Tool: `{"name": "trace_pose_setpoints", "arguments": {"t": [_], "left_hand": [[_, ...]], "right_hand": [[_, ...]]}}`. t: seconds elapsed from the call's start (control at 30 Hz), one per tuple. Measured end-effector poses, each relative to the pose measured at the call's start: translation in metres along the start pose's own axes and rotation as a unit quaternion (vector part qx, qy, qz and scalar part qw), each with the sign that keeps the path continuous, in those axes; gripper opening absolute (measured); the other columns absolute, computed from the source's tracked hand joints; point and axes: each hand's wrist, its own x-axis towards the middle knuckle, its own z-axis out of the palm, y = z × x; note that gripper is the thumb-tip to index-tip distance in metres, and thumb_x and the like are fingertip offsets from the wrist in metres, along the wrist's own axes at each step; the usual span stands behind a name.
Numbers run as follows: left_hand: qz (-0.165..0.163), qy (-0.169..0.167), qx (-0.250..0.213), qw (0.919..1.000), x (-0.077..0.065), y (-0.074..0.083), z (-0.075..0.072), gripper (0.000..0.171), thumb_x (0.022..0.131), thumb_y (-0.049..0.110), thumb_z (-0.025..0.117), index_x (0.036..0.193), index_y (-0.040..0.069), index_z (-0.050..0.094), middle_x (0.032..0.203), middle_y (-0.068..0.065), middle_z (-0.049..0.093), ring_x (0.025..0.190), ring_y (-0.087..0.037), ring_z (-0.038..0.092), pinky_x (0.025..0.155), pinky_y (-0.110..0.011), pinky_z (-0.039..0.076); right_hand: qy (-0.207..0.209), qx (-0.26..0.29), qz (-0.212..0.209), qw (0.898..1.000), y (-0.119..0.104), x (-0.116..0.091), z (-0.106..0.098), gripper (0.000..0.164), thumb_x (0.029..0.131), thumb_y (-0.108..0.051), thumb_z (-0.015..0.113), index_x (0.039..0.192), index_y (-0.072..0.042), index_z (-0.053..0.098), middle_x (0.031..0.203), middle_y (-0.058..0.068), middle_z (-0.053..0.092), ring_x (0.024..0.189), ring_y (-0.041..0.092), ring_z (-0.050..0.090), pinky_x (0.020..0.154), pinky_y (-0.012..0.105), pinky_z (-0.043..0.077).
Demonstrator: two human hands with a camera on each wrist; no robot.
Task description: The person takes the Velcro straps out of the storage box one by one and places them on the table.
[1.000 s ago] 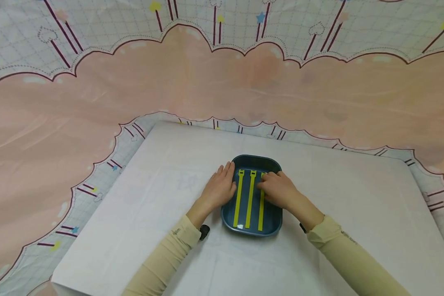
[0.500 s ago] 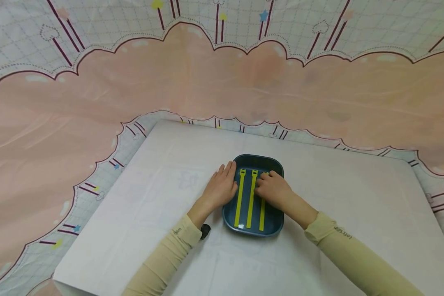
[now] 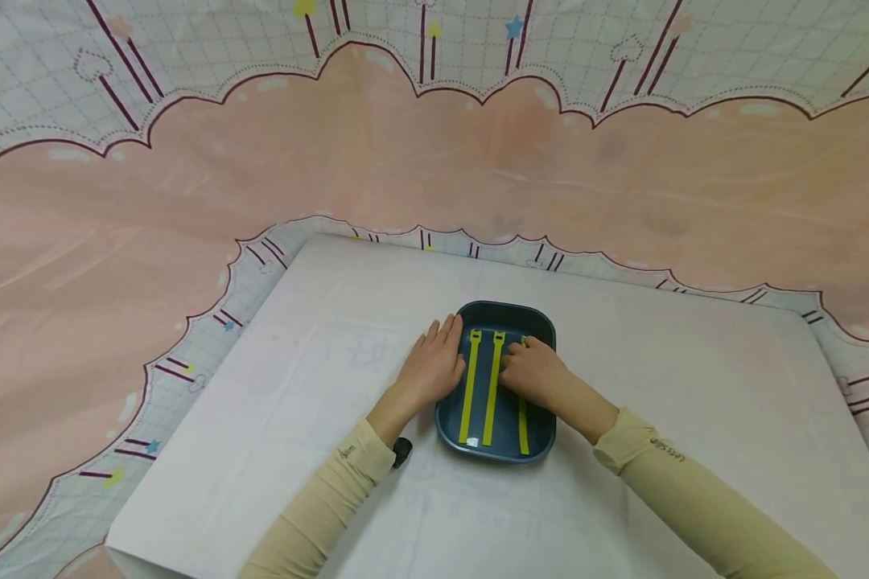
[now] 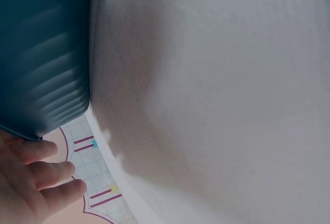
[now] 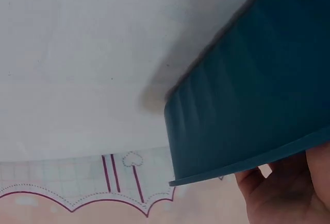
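Three flat yellow cable ties with slotted heads lie lengthwise in a dark blue tray [image 3: 496, 457]: a left tie [image 3: 468, 390], a middle tie [image 3: 492, 390] and a right tie [image 3: 524, 430]. My right hand [image 3: 539, 371] reaches over the tray's right side, its fingers curled at the upper part of the right tie and hiding its middle. That hand's fingertips are hidden in the right wrist view. My left hand [image 3: 430, 366] rests against the tray's left rim with fingers extended; in the left wrist view the fingers [image 4: 54, 172] lie loosely beside the tray's wall.
The tray stands on a white-covered table [image 3: 348, 346]. Behind it hangs a patterned peach and white cloth [image 3: 434, 169]. A black wrist device [image 3: 401, 452] shows below the left wrist.
The right cable tie has shifted to the right, its lower end now nearer the tray's right wall. My right hand has moved slightly on it. The left hand stays in place.
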Motion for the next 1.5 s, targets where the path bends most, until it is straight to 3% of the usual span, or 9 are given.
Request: {"name": "trace_pose_setpoints", "arguments": {"t": [0.37, 0.7, 0.87, 1.03, 1.13, 1.27, 1.5], "left_hand": [[0.006, 0.002, 0.005, 1.0000, 0.000, 0.001, 0.001, 0.062, 0.101, 0.020, 0.050, 0.153, -0.002, 0.024, 0.157, -0.020, 0.027, 0.143, -0.040, 0.026, 0.112, -0.054, 0.028], [0.003, -0.001, 0.008, 1.0000, 0.001, 0.000, 0.001, 0.063, 0.101, 0.020, 0.050, 0.153, -0.002, 0.023, 0.157, -0.020, 0.027, 0.143, -0.040, 0.025, 0.112, -0.054, 0.028], [0.001, 0.001, 0.009, 1.0000, 0.002, -0.002, 0.001, 0.063, 0.101, 0.020, 0.050, 0.153, -0.002, 0.024, 0.157, -0.020, 0.027, 0.143, -0.040, 0.026, 0.112, -0.054, 0.027], [-0.005, -0.007, 0.009, 0.9999, 0.003, -0.003, -0.001, 0.063, 0.101, 0.021, 0.049, 0.153, -0.001, 0.023, 0.158, -0.019, 0.026, 0.144, -0.039, 0.024, 0.113, -0.053, 0.026], [-0.007, -0.010, 0.011, 0.9999, 0.003, -0.002, -0.002, 0.063, 0.101, 0.021, 0.049, 0.154, -0.001, 0.022, 0.158, -0.019, 0.025, 0.145, -0.039, 0.023, 0.113, -0.053, 0.025], [-0.006, -0.009, 0.011, 0.9999, 0.003, -0.002, -0.002, 0.063, 0.101, 0.021, 0.049, 0.154, -0.001, 0.022, 0.158, -0.018, 0.025, 0.145, -0.039, 0.023, 0.113, -0.053, 0.026], [0.000, -0.003, 0.010, 0.9999, 0.002, -0.002, 0.000, 0.062, 0.101, 0.021, 0.049, 0.153, -0.002, 0.024, 0.157, -0.019, 0.027, 0.144, -0.039, 0.024, 0.113, -0.054, 0.027]], "right_hand": [[0.008, -0.004, 0.013, 1.000, 0.003, -0.009, -0.004, 0.013, 0.088, -0.022, 0.074, 0.100, -0.024, 0.077, 0.098, -0.002, 0.071, 0.082, 0.020, 0.054, 0.070, 0.033, 0.042], [0.091, 0.002, 0.054, 0.994, 0.022, -0.036, -0.036, 0.019, 0.082, -0.013, 0.078, 0.100, -0.020, 0.075, 0.094, 0.002, 0.067, 0.087, 0.023, 0.055, 0.077, 0.036, 0.048], [0.145, 0.044, 0.086, 0.985, 0.036, -0.056, -0.051, 0.011, 0.082, -0.011, 0.079, 0.090, -0.014, 0.072, 0.085, 0.003, 0.064, 0.082, 0.023, 0.056, 0.074, 0.037, 0.048], [0.180, 0.125, 0.127, 0.967, 0.051, -0.078, -0.060, 0.009, 0.082, -0.013, 0.078, 0.084, -0.012, 0.069, 0.082, 0.003, 0.064, 0.079, 0.024, 0.057, 0.073, 0.040, 0.049], [0.187, 0.190, 0.155, 0.951, 0.058, -0.089, -0.061, 0.008, 0.083, -0.015, 0.076, 0.081, -0.011, 0.069, 0.079, 0.001, 0.063, 0.075, 0.023, 0.057, 0.068, 0.040, 0.048], [0.178, 0.263, 0.195, 0.928, 0.061, -0.098, -0.058, 0.009, 0.087, -0.016, 0.070, 0.082, -0.009, 0.069, 0.077, 0.000, 0.063, 0.071, 0.020, 0.056, 0.063, 0.037, 0.048], [0.120, 0.368, 0.261, 0.884, 0.061, -0.106, -0.046, 0.021, 0.093, -0.019, 0.058, 0.088, -0.002, 0.070, 0.076, 0.002, 0.063, 0.066, 0.018, 0.054, 0.059, 0.034, 0.045]]}}
